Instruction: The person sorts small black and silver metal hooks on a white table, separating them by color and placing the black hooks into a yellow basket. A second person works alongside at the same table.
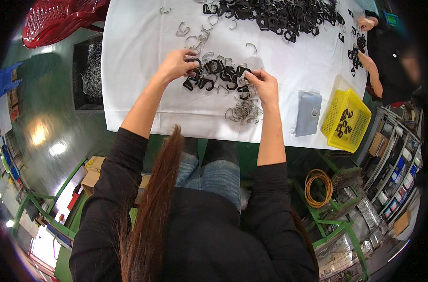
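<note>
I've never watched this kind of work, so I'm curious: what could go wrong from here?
Between the left hand and right hand, black pieces lie close among metal clips, so they might tangle or get mixed up.

Some clips lie beside the right wrist, which could perhaps knock them aside.

The yellow basket sits at the table's corner, so a bump might tip it and spill the black pieces inside.

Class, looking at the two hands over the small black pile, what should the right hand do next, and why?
Probably the right hand should ease the black piece at its fingertips clear of the small pile: that piece lies at the pile's right side, crowded by other black pieces, and metal wire pieces are heaped nearby.
</note>
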A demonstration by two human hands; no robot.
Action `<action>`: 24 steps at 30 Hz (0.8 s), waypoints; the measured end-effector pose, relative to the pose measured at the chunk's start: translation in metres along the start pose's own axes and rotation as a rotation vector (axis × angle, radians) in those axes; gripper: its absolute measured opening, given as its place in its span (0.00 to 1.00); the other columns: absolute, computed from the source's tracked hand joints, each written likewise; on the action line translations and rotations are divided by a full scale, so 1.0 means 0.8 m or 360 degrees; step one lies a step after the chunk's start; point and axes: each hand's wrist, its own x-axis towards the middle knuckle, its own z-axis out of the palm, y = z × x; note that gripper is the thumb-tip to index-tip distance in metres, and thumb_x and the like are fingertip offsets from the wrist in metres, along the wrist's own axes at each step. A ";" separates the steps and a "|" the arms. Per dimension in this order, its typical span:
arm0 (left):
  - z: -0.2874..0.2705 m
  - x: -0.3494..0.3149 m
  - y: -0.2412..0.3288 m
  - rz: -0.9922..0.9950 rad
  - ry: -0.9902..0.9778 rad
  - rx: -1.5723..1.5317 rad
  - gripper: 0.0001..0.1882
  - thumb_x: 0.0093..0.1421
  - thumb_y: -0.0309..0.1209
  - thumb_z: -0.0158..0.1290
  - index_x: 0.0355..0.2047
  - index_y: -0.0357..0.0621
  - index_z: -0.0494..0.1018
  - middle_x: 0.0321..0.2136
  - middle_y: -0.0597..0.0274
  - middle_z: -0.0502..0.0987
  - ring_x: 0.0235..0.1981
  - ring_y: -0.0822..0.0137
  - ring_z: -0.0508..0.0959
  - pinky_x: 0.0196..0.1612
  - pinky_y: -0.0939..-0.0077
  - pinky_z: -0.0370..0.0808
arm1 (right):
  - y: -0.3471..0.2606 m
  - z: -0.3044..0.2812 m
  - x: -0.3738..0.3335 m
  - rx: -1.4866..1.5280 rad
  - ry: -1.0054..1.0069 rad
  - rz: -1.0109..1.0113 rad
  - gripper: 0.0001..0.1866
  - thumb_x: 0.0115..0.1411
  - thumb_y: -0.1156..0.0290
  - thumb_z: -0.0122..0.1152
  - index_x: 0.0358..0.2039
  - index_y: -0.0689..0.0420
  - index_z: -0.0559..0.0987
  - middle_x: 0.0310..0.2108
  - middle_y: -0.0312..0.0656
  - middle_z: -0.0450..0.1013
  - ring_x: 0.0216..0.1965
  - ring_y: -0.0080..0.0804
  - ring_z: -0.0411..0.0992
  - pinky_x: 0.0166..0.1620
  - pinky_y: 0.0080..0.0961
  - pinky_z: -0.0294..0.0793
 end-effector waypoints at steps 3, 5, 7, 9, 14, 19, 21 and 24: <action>-0.004 -0.011 0.005 -0.0024 0.0030 -0.0206 0.19 0.55 0.31 0.58 0.44 0.34 0.69 0.31 0.58 0.77 0.23 0.72 0.79 0.22 0.84 0.72 | 0.002 -0.022 -0.015 0.0441 -0.0079 0.0013 0.13 0.55 0.66 0.62 0.39 0.59 0.78 0.28 0.35 0.75 0.28 0.21 0.73 0.30 0.17 0.67; -0.009 -0.015 0.006 -0.0106 -0.0141 -0.0313 0.17 0.57 0.34 0.56 0.42 0.36 0.70 0.32 0.58 0.77 0.24 0.72 0.78 0.22 0.83 0.73 | 0.001 -0.029 -0.020 0.0954 -0.0182 0.0256 0.12 0.57 0.65 0.61 0.38 0.58 0.78 0.26 0.35 0.74 0.28 0.21 0.72 0.29 0.17 0.67; -0.011 -0.015 0.005 -0.0137 -0.0206 -0.0531 0.18 0.57 0.38 0.55 0.40 0.37 0.71 0.31 0.59 0.77 0.26 0.72 0.78 0.23 0.83 0.73 | 0.000 -0.024 -0.023 0.1155 -0.0181 0.0471 0.15 0.57 0.57 0.60 0.34 0.57 0.77 0.25 0.33 0.72 0.29 0.22 0.72 0.28 0.18 0.69; -0.005 -0.015 0.001 -0.0154 -0.0165 -0.0870 0.20 0.56 0.44 0.56 0.39 0.39 0.71 0.30 0.60 0.77 0.28 0.72 0.78 0.23 0.83 0.72 | -0.002 -0.002 -0.018 0.0350 -0.0188 0.0469 0.18 0.54 0.54 0.63 0.33 0.57 0.76 0.26 0.36 0.73 0.31 0.26 0.73 0.31 0.23 0.71; 0.075 -0.001 -0.013 0.0425 0.0553 0.0768 0.25 0.45 0.47 0.63 0.33 0.39 0.70 0.31 0.52 0.76 0.30 0.52 0.78 0.35 0.61 0.73 | 0.005 0.071 -0.028 -0.1093 0.0399 -0.0145 0.19 0.44 0.56 0.69 0.32 0.55 0.76 0.33 0.43 0.74 0.35 0.42 0.73 0.37 0.38 0.72; 0.083 0.010 -0.022 0.0731 0.0649 0.1152 0.14 0.48 0.38 0.59 0.32 0.44 0.72 0.32 0.56 0.73 0.36 0.54 0.75 0.37 0.64 0.72 | 0.001 0.035 -0.008 -0.0221 0.0118 -0.0042 0.15 0.44 0.61 0.71 0.26 0.58 0.78 0.21 0.36 0.73 0.23 0.27 0.71 0.28 0.23 0.68; 0.068 0.010 -0.019 0.0774 0.0606 0.1032 0.11 0.50 0.35 0.59 0.30 0.42 0.73 0.29 0.56 0.72 0.32 0.55 0.74 0.35 0.65 0.71 | -0.004 0.002 -0.003 0.0171 -0.0181 0.0208 0.13 0.45 0.66 0.72 0.26 0.58 0.77 0.20 0.32 0.72 0.20 0.15 0.67 0.21 0.12 0.59; 0.051 0.006 -0.009 0.0772 0.0625 0.0801 0.10 0.51 0.34 0.58 0.28 0.40 0.75 0.25 0.59 0.73 0.26 0.64 0.73 0.32 0.71 0.70 | -0.009 -0.016 -0.005 -0.0037 -0.0122 0.0285 0.12 0.46 0.65 0.71 0.26 0.57 0.77 0.22 0.34 0.73 0.19 0.15 0.66 0.18 0.12 0.55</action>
